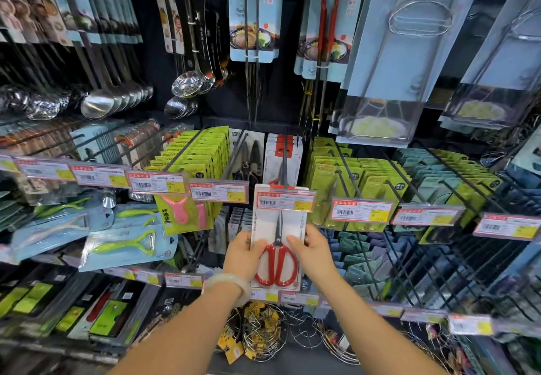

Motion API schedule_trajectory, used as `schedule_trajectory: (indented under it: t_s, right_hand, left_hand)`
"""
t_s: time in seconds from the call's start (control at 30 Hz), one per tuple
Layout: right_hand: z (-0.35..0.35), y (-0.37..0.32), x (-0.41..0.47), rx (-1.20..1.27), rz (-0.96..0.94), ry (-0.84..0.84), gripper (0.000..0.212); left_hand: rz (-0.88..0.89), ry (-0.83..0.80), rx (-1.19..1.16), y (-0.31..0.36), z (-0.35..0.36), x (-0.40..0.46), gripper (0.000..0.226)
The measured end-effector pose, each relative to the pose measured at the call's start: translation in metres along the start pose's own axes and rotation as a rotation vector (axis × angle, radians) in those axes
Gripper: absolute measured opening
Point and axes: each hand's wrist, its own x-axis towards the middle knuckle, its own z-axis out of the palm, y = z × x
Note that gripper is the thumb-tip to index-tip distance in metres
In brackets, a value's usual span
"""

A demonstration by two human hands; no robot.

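Note:
A white card pack of red-handled kitchen scissors (277, 260) hangs at the front of a display hook (283, 167), just under a red price tag (285, 201). My left hand (244, 253) grips the pack's left edge, thumb on the front. On the pack's right edge, my right hand (311, 247) holds it with its fingers curled over the card. A pale bangle (227, 284) sits on my left wrist. More of the same packs hang behind on the hook.
Shop shelving with rows of hooks fills the view. Green packs (202, 155) hang left and right of the scissors, ladles (96, 105) and tongs (329, 23) above, peelers (123, 246) to the left, wire racks (263, 333) below. Price tags line every hook end.

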Motion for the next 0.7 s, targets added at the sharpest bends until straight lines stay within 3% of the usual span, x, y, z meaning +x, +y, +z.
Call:
schedule_trajectory:
  t_s: [0.1,0.43,0.53,0.63,0.7]
  right_hand:
    - [0.002,0.0,0.005,-0.039,-0.002,-0.003,0.02]
    - [0.006,0.01,0.012,-0.041,0.043,0.028,0.023]
    - [0.005,0.008,0.023,-0.084,0.082,0.036,0.024]
    - [0.003,0.011,0.033,-0.236,0.159,0.031,0.034]
    - [0.003,0.015,0.034,-0.306,0.205,0.044,0.043]
  left_hand:
    - [0.007,0.032,-0.024,-0.002,0.0,0.002,0.034]
    - [-0.066,0.033,-0.052,-0.008,0.007,0.016,0.032]
    - [-0.093,0.008,-0.016,-0.001,0.01,0.022,0.014]
    - [-0.143,-0.053,0.071,-0.003,0.008,0.029,0.051]
    - [-0.148,-0.076,0.148,-0.013,0.001,0.028,0.063]
